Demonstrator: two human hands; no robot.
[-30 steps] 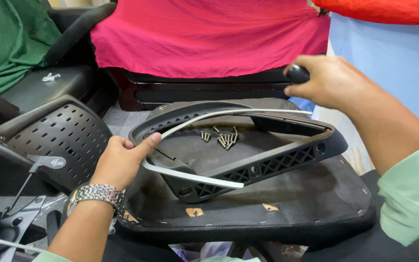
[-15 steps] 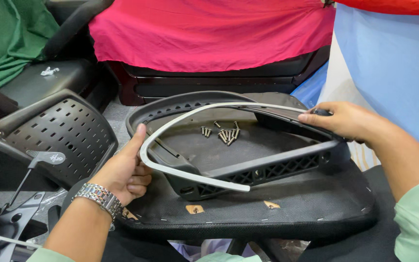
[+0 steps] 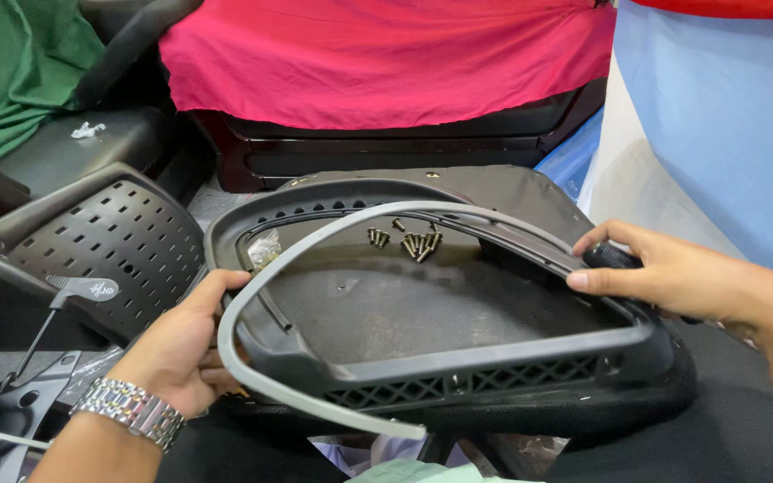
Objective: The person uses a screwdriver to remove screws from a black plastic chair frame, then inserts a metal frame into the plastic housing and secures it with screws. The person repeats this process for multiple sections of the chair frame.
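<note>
Cluttered workshop setting: red cloth [image 3: 386, 63] draped over a dark seat across the top of the frame, green fabric [image 3: 6, 72] upper left, pale blue sheet [image 3: 726, 125] at right. Centre frame, a black plastic chair frame [image 3: 458, 367] lies on an upturned dark seat base [image 3: 530, 201] with coarse fabric lining.

Left hand [image 3: 181, 349], lower left, wristwatch [image 3: 127, 411] on the wrist, palm turned inward; its grip is closed around the frame's left edge together with a grey rubbery trim strip [image 3: 315, 241]. Strip arcs along the frame's top rim and trails loose toward bottom centre.

Right hand [image 3: 664, 273], right of centre, fingers together, closed over a black tool handle [image 3: 610, 257], thumb pressing on the frame's right corner.

Small heap of screws [image 3: 413, 241] rests on the lining inside the frame. Perforated black plastic panel [image 3: 100, 241] sits at left, just beside the frame.
</note>
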